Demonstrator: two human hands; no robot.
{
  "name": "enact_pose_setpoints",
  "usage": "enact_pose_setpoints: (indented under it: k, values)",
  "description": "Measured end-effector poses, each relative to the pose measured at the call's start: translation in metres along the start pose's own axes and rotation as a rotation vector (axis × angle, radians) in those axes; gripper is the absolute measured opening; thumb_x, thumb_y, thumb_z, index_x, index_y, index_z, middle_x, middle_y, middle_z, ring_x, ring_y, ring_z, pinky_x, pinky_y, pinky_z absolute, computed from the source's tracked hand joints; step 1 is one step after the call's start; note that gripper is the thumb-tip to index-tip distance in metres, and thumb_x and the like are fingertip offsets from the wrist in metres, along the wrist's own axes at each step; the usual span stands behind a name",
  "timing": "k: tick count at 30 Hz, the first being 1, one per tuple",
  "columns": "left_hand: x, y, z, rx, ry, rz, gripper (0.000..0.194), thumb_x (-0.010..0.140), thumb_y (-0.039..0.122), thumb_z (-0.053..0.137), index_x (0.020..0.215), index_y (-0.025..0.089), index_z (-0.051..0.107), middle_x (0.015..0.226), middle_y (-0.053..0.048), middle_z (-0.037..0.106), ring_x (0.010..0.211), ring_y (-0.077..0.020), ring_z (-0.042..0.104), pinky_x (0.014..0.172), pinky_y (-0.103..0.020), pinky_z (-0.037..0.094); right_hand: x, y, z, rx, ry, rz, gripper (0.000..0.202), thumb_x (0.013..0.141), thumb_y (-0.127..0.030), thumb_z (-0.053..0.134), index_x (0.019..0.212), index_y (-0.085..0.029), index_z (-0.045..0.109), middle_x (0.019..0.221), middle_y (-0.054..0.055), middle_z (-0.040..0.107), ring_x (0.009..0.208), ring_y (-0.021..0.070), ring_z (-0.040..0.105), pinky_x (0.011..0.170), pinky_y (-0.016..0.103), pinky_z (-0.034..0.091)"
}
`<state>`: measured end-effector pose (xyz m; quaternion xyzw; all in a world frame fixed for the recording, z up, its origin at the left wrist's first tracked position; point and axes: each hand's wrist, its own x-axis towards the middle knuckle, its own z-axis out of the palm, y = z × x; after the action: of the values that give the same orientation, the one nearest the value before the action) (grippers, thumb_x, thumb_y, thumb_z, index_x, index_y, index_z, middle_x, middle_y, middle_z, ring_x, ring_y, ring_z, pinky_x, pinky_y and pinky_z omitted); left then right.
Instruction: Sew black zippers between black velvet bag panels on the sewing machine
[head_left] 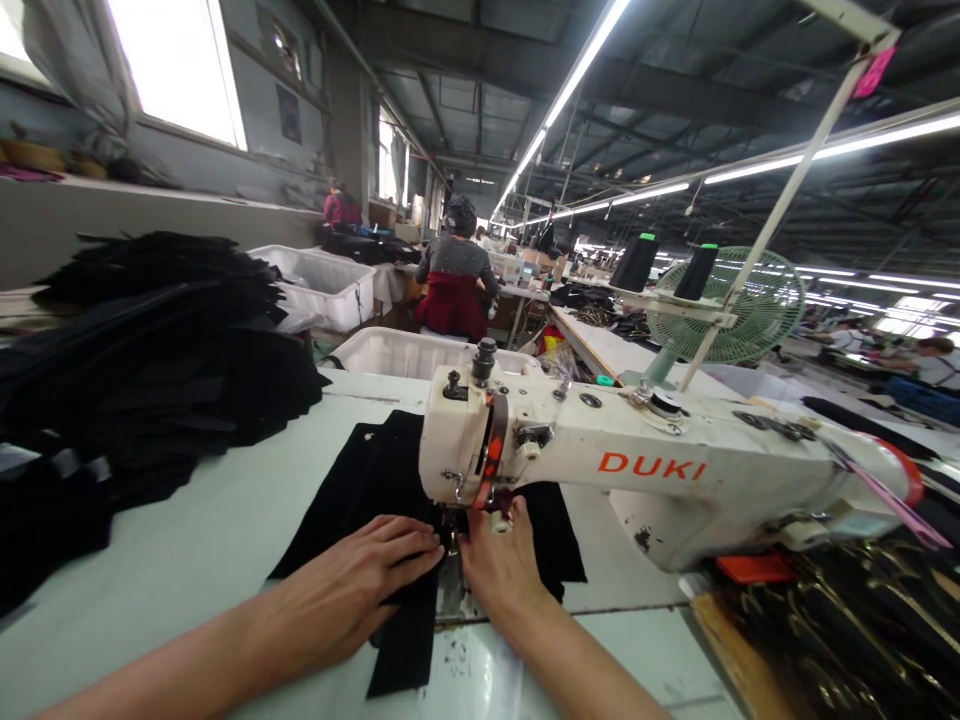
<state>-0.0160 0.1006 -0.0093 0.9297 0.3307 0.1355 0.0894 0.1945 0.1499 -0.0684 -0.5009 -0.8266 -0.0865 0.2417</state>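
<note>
A white DUKI sewing machine (660, 470) stands on the pale table (195, 540). Black fabric pieces (375, 470) lie flat under its needle head (469, 450). My left hand (352, 595) rests palm down on the fabric just left of the needle, fingers spread and pointing right. My right hand (499, 560) presses on the fabric directly below the needle head, its fingers hidden partly under the machine. The two hands nearly touch at the fingertips.
A tall heap of black cut pieces (142, 370) fills the table's left. White plastic bins (390, 350) sit behind the machine. A green fan (727, 310) and thread cones (637, 262) stand at right. A seated person (454, 275) works ahead. Dark goods (847, 620) lie at bottom right.
</note>
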Motion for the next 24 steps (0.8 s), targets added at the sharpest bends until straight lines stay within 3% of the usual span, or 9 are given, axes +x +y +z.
enact_pose_setpoints:
  k: [3, 5, 8, 12, 14, 17, 19, 24]
  values:
    - [-0.002, -0.004, 0.007, -0.007, 0.004, -0.003, 0.071, 0.074, 0.000, 0.053, 0.141, 0.022, 0.056, 0.141, -0.006, 0.060, 0.129, -0.0272, 0.054, 0.111, -0.043, 0.043, 0.017, 0.004, 0.002, 0.006, -0.012, -0.018, 0.018, 0.087, -0.013, 0.063, 0.103, -0.017, 0.071, 0.101, 0.015, 0.072, 0.100, 0.0320, 0.065, 0.094, 0.052, 0.046]
    - [-0.003, -0.006, 0.010, -0.010, 0.017, -0.007, 0.071, 0.075, 0.000, 0.052, 0.142, 0.023, 0.055, 0.142, -0.006, 0.059, 0.130, -0.0273, 0.054, 0.111, -0.044, 0.043, 0.019, 0.010, -0.010, 0.012, -0.020, -0.044, 0.017, 0.086, -0.014, 0.066, 0.102, -0.018, 0.071, 0.103, 0.013, 0.072, 0.100, 0.0297, 0.064, 0.093, 0.047, 0.048]
    - [-0.002, -0.005, 0.008, -0.013, 0.029, -0.006, 0.071, 0.074, 0.000, 0.052, 0.141, 0.024, 0.056, 0.141, -0.004, 0.061, 0.128, -0.0264, 0.055, 0.111, -0.042, 0.044, 0.004, 0.016, -0.040, 0.003, -0.017, -0.084, 0.028, 0.079, -0.013, 0.073, 0.106, -0.015, 0.069, 0.110, 0.015, 0.069, 0.101, 0.0311, 0.062, 0.089, 0.045, 0.051]
    - [0.001, 0.001, 0.003, 0.020, -0.015, -0.022, 0.068, 0.075, 0.000, 0.053, 0.140, 0.021, 0.057, 0.141, -0.007, 0.061, 0.129, -0.0277, 0.055, 0.111, -0.044, 0.044, -0.020, 0.011, -0.064, 0.067, 0.034, -0.303, 0.029, 0.092, -0.014, 0.062, 0.120, -0.019, 0.065, 0.113, 0.011, 0.069, 0.101, 0.0266, 0.063, 0.093, 0.044, 0.050]
    - [0.001, 0.003, 0.003, 0.036, -0.016, -0.040, 0.066, 0.078, 0.001, 0.053, 0.140, 0.021, 0.057, 0.140, -0.008, 0.061, 0.129, -0.0279, 0.056, 0.111, -0.046, 0.043, -0.021, 0.007, -0.060, 0.145, 0.042, -0.366, 0.022, 0.094, -0.015, 0.063, 0.114, -0.023, 0.067, 0.107, 0.006, 0.072, 0.099, 0.0226, 0.064, 0.092, 0.037, 0.050]
    - [-0.002, 0.004, 0.006, 0.025, 0.023, -0.060, 0.069, 0.075, 0.000, 0.052, 0.140, 0.024, 0.058, 0.140, -0.005, 0.062, 0.129, -0.0269, 0.056, 0.112, -0.045, 0.043, -0.013, 0.004, -0.043, 0.179, 0.022, -0.319, 0.009, 0.088, -0.015, 0.072, 0.093, -0.022, 0.071, 0.094, 0.002, 0.073, 0.091, 0.0207, 0.066, 0.084, 0.031, 0.053]
    - [-0.004, 0.002, 0.009, -0.029, 0.049, -0.092, 0.067, 0.077, 0.002, 0.053, 0.139, 0.025, 0.059, 0.141, -0.004, 0.062, 0.130, -0.0261, 0.056, 0.111, -0.043, 0.044, -0.009, 0.005, -0.035, 0.175, 0.005, -0.317, 0.008, 0.087, -0.014, 0.073, 0.089, -0.021, 0.070, 0.091, 0.002, 0.073, 0.087, 0.0201, 0.067, 0.082, 0.030, 0.053]
    - [-0.006, -0.010, 0.011, -0.326, 0.104, -0.279, 0.037, 0.102, 0.024, 0.047, 0.133, 0.029, 0.065, 0.137, -0.002, 0.065, 0.126, -0.0213, 0.060, 0.110, -0.037, 0.045, -0.009, 0.010, -0.032, 0.179, -0.039, -0.391, 0.009, 0.090, -0.012, 0.066, 0.087, -0.020, 0.066, 0.087, 0.001, 0.072, 0.085, 0.0186, 0.068, 0.087, 0.031, 0.052]
